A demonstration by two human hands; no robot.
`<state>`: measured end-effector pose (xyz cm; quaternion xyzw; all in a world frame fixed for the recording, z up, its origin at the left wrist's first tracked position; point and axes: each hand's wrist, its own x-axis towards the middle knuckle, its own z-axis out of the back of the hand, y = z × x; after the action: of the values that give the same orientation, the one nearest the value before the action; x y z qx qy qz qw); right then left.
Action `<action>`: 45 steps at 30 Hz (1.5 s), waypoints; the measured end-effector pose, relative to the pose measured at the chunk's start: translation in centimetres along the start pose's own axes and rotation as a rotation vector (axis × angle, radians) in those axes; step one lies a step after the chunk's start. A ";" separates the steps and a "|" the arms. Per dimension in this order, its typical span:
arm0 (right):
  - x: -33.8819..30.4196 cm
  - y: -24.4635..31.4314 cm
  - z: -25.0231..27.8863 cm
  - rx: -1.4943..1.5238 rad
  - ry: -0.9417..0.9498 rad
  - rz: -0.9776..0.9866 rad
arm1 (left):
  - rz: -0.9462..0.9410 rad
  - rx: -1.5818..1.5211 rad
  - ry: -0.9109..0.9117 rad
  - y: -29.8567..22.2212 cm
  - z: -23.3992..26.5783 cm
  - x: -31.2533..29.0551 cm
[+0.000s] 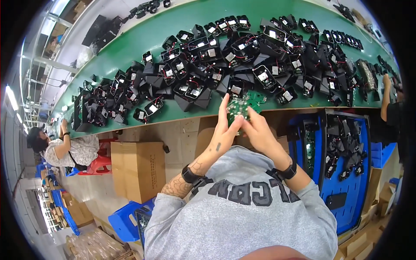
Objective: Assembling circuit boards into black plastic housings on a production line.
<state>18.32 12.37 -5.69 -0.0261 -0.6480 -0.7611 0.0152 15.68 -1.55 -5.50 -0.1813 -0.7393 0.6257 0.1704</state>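
Observation:
Both hands meet at the table's near edge around a green circuit board (pixel 237 107) dotted with small pale parts. My left hand (pixel 224 129) grips its left side, with the index finger stretched along the edge and the thumb on the board. From the right, my right hand (pixel 261 131) closes on the lower part, its thumb beside the left one. Whether one board or a small stack is held, I cannot tell. More green boards (pixel 256 99) lie just beyond. Past them, open black housings (pixel 264 77) with red wires and silvery blocks are heaped on the green table (pixel 147 34).
A blue tray (pixel 337 190) with black housings stands to the right, below table height. At left are a cardboard box (pixel 138 171), a blue bin (pixel 125 221) and a seated person (pixel 71 149) on a red stool. Another person's arm (pixel 385 97) reaches in at far right.

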 end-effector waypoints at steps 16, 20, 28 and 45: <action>-2.2 0.2 9.1 -0.423 -0.621 0.214 | -0.343 0.448 0.087 -0.8 1.6 7.0; -1.4 -3.2 9.1 -0.618 -0.613 0.336 | -0.562 0.934 0.632 -3.0 2.0 10.1; 3.1 -5.5 8.7 -0.947 -0.525 0.385 | -0.850 1.105 0.697 0.7 -0.8 9.9; 5.3 -6.9 11.4 -0.861 -0.591 0.428 | -0.682 1.201 0.399 5.6 -3.3 10.6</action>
<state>12.86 24.75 -10.41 -0.3727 -0.2361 -0.8971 -0.0250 8.25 7.26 -10.24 0.0739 -0.2377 0.7914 0.5584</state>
